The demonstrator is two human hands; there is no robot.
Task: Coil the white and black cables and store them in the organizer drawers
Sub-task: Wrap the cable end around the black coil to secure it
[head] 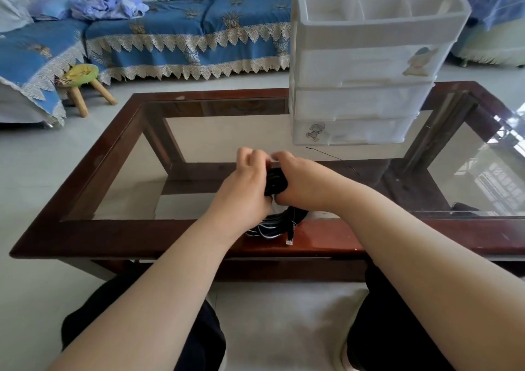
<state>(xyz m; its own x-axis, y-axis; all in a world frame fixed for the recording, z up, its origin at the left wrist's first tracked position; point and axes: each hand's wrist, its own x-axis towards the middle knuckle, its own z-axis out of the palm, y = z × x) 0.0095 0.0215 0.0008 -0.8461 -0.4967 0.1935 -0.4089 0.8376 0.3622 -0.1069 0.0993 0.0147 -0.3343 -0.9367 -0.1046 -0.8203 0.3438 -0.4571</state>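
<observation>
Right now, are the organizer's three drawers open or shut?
Shut: all three drawer fronts sit flush with the organizer frame; none is pulled out.

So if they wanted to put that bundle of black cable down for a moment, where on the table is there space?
The glass top is bare left of the white organizer, out to the wooden frame, and again right of the hands, toward the right edge. It is crowded at the front middle, where both hands hold the black cable coil.

Hidden and cut-off parts

Both hands cover most of the black cable (275, 182); the organizer (360, 66) runs past the top edge; the fingers' (250, 157) grip is unclear.
</observation>
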